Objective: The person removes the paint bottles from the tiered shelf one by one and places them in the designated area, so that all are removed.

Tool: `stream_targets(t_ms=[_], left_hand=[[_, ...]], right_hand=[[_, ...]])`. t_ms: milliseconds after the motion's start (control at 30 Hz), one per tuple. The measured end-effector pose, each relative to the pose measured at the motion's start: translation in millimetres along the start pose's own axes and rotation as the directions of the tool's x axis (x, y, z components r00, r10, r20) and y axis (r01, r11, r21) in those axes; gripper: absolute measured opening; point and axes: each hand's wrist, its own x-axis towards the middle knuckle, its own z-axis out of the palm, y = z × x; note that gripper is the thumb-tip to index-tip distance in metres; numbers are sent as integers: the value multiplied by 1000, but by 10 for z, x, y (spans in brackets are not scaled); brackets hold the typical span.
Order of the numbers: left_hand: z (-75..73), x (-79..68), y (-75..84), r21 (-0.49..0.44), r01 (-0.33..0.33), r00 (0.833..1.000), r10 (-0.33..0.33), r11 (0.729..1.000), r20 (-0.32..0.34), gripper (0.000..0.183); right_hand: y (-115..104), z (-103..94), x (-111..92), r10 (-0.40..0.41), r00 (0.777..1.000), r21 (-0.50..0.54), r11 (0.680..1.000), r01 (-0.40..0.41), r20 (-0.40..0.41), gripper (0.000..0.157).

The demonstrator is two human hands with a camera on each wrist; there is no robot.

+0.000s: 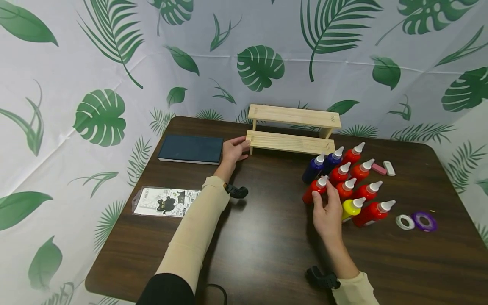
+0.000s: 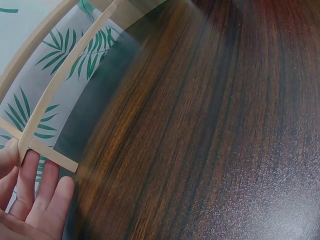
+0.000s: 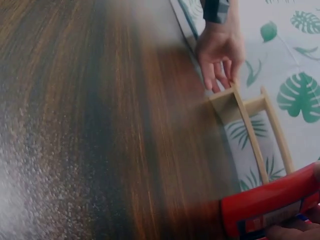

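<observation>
My left hand (image 1: 233, 151) grips the left end of a two-tier wooden shelf (image 1: 289, 142). In the left wrist view the thumb lies on top of the lower board (image 2: 55, 90) and the fingers reach underneath, beside the leg. My right hand (image 1: 328, 212) holds a red squeeze bottle (image 1: 315, 189) with a white nozzle, thumb and fingers around it. That bottle (image 3: 265, 202) fills the lower right corner of the right wrist view. Just beyond stand two dark blue bottles (image 1: 313, 169), several more red bottles (image 1: 371, 213) and a yellow bottle (image 1: 350, 208).
A dark notebook (image 1: 190, 148) lies at the back left, with a packaged cat-print item (image 1: 164, 202) nearer me. On the right are a pink eraser (image 1: 378, 169), a white eraser (image 1: 389, 168), a white tape roll (image 1: 405, 222) and a purple tape roll (image 1: 425, 221). A leaf-print cloth hangs behind the table.
</observation>
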Motion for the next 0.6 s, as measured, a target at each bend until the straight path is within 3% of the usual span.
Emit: stream_targets(t_ms=[267, 600], left_hand=[[-11, 16, -24, -1, -22, 1000, 22, 1000, 3, 34], [-23, -26, -34, 19, -39, 999, 39, 999, -17, 34]], right_hand=[[-27, 12, -4, 41, 999, -19, 999, -40, 31, 52], [-181, -90, 9, 59, 990, -56, 997, -52, 130, 62]])
